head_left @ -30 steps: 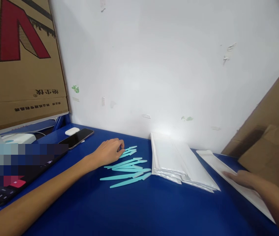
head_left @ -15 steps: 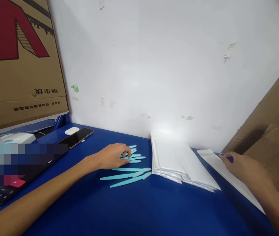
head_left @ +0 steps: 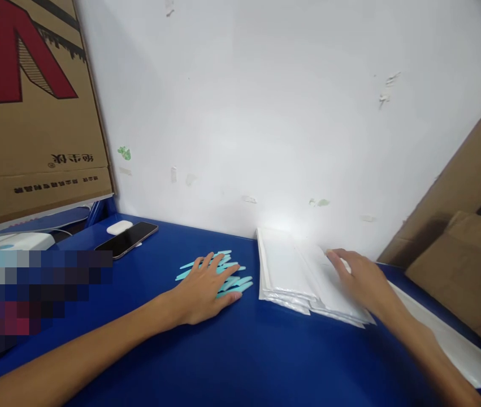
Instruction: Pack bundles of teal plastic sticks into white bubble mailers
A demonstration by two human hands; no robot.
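Note:
Several turquoise plastic tools (head_left: 240,285) lie in a loose group on the blue table. Spread over them, my left hand (head_left: 208,282) rests palm down with its fingers apart. A stack of white plastic-wrapped packets (head_left: 286,271) stands to their right against the wall. My right hand (head_left: 359,277) hovers at the stack's right side, thumb and index finger apart, with nothing visible between them. One more white packet (head_left: 447,333) lies farther right, partly hidden under my right forearm.
A phone (head_left: 128,239) and a white case (head_left: 120,227) lie at the back left. Cardboard boxes stand at the left (head_left: 45,130) and right (head_left: 469,271). A white wall (head_left: 223,113) closes off the back.
My left hand has opened out over the turquoise tools, and the nearer ones now lie closer to the group. My right hand has moved left from the separate packet, which now lies farther right.

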